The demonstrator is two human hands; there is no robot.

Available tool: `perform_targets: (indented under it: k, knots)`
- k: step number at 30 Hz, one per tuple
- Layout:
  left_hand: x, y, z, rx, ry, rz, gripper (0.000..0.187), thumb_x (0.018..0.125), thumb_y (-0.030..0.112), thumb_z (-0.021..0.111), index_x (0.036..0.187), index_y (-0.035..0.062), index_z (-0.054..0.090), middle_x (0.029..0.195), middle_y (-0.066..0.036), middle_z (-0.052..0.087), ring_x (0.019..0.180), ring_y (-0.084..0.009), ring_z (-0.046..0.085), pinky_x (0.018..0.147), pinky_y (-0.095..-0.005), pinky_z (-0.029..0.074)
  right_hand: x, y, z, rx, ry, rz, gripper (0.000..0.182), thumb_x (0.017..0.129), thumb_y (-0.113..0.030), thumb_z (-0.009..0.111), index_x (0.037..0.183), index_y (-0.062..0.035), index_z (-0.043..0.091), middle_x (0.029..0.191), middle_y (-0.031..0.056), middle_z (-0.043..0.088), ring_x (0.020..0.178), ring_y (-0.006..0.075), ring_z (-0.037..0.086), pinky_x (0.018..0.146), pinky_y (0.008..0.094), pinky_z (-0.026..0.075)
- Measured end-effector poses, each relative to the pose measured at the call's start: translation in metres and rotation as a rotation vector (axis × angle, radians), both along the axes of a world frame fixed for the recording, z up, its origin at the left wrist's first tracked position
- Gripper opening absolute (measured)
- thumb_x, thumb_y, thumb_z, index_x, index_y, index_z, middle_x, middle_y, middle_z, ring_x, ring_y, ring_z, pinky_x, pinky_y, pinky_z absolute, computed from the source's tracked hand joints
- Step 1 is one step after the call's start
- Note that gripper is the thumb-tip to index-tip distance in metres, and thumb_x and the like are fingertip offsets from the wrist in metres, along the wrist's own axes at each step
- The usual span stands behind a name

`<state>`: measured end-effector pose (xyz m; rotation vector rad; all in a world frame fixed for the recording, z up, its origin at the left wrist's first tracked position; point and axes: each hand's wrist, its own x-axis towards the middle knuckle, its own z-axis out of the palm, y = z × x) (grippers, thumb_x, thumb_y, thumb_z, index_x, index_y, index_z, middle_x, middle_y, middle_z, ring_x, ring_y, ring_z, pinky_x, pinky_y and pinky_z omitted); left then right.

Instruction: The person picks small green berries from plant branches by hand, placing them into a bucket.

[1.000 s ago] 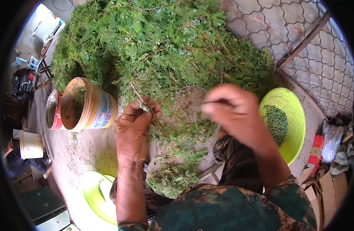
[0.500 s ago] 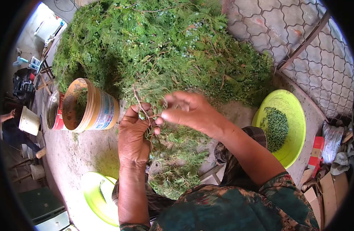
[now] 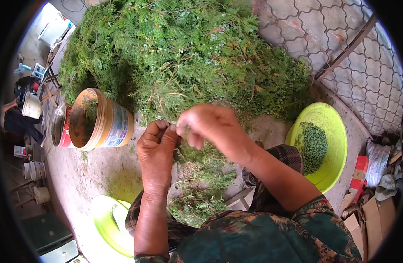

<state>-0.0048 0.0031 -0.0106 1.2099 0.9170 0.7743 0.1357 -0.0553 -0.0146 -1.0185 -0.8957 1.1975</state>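
Observation:
My left hand (image 3: 157, 147) pinches a thin evergreen sprig (image 3: 162, 105) between thumb and fingers; the sprig's leafy part is blurred and points up toward the pile. Close against those fingertips is my right hand (image 3: 214, 129), smeared by motion, its thumb and forefinger pressed together and the other fingers curled. What it grips, if anything, I cannot make out. Beyond both hands lies a big heap of cut evergreen branches (image 3: 166, 52) dotted with pale bluish-green cones. Below them, loose clippings (image 3: 201, 193) cover the floor between my knees.
A lime-green basin (image 3: 337, 153) on the right holds many small green cones (image 3: 314, 148). Another lime basin (image 3: 103, 219) stands lower left. A tan bucket (image 3: 125, 129) and a red bucket (image 3: 63, 136) lie left. At far left, a person is beside a white bucket (image 3: 32, 105).
My right hand has shifted slightly down and left, against my left fingertips. The sprig is now less visible and blurred. At far left, the other person and the white bucket have moved up.

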Motion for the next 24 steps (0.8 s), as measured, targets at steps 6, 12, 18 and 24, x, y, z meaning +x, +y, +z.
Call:
perform_targets:
  k: [6,12,18,24]
  knots:
    - [-0.003,0.001,0.007,-0.214,-0.07,-0.03,0.016,0.092,0.013,0.05,0.088,0.0005,0.058,0.073,-0.005,0.061,0.063,-0.0109,0.056,0.062,-0.0228,0.046,0.0,0.009,-0.019,0.117,-0.217,-0.163,0.009,0.087,-0.007,0.059,0.091,0.0002,0.056,0.072,0.0014,0.057,0.07,0.0046,0.056,0.061,0.0184,0.047]
    - [-0.002,-0.002,-0.001,0.011,0.057,-0.078,0.02,0.093,0.016,0.046,0.083,0.0029,0.058,0.07,-0.003,0.059,0.061,-0.0092,0.055,0.058,-0.021,0.044,-0.012,0.01,-0.02,0.037,-0.268,-0.14,0.009,0.082,-0.001,0.058,0.09,0.0023,0.054,0.067,0.009,0.058,0.055,0.0088,0.056,0.047,0.0236,0.046]
    - [-0.011,0.005,-0.002,-0.273,-0.217,-0.042,0.017,0.092,0.014,0.048,0.091,-0.001,0.055,0.066,-0.003,0.054,0.057,-0.0116,0.05,0.055,-0.0237,0.043,0.006,0.008,-0.013,-0.1,0.124,0.13,0.013,0.086,-0.014,0.054,0.09,-0.0017,0.056,0.069,0.0049,0.056,0.057,0.0082,0.053,0.043,0.0239,0.042]
    - [-0.015,0.006,0.003,-0.49,-0.369,-0.12,0.02,0.089,0.02,0.052,0.092,-0.0004,0.051,0.062,-0.003,0.042,0.055,-0.0156,0.04,0.051,-0.0288,0.037,0.001,0.009,-0.015,-0.188,0.666,0.061,0.021,0.083,-0.014,0.053,0.099,-0.0001,0.052,0.081,0.0082,0.056,0.053,0.0096,0.048,0.039,0.0242,0.038]
